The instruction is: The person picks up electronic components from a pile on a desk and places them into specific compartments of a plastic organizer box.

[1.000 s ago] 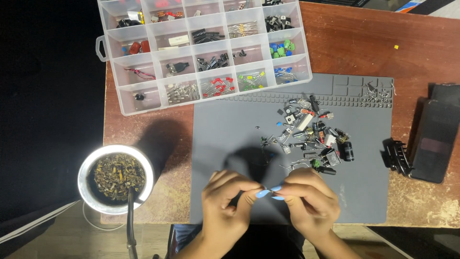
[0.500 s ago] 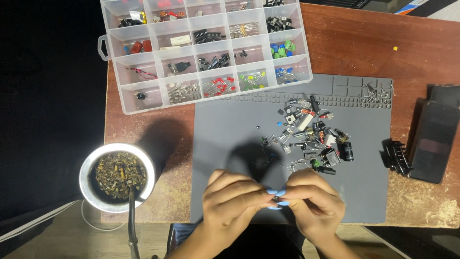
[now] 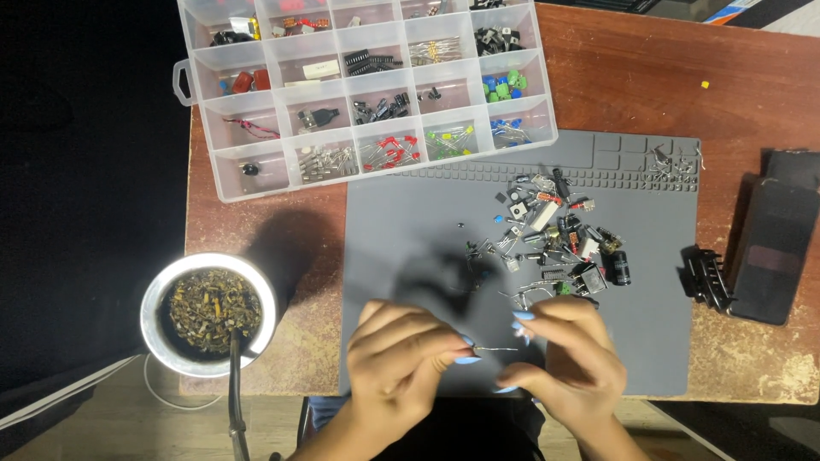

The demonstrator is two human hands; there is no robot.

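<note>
Wooden table (image 3: 641, 77) under everything, worn reddish top. Grey work mat (image 3: 401, 222) laid across its middle. Clear plastic compartment box (image 3: 363, 85) up at the far left, overlapping the mat's top edge: red LEDs (image 3: 389, 154), green LEDs (image 3: 450, 139) and blue ones in the near row, glass fuses beside them, black chips, blue and green blocks and small dark parts in the rows behind, one compartment with a twisted red wire. Round metal cup (image 3: 207, 312) off the mat's left corner, filled with dried herb, metal straw standing in it. Dark flat case (image 3: 773, 248) at the right edge with a black clip just beside it. Loose pile of components (image 3: 555, 239) on the mat's right half, unsorted.

Hands apart now, where half a second ago the fingertips were pressed together over the part. Left hand (image 3: 406, 363) pinching a thin wire-legged component (image 3: 495, 348) between thumb and forefinger, grip closed tight on one end. Right hand (image 3: 568, 358) half open, fingers curled loosely, forefinger tip near the free end of the lead; touching or not, cannot tell at this size. Lead lying out straight between the two hands, above the mat's near edge: looks drawn out rather than bent, so probably straightened and freed.
</note>
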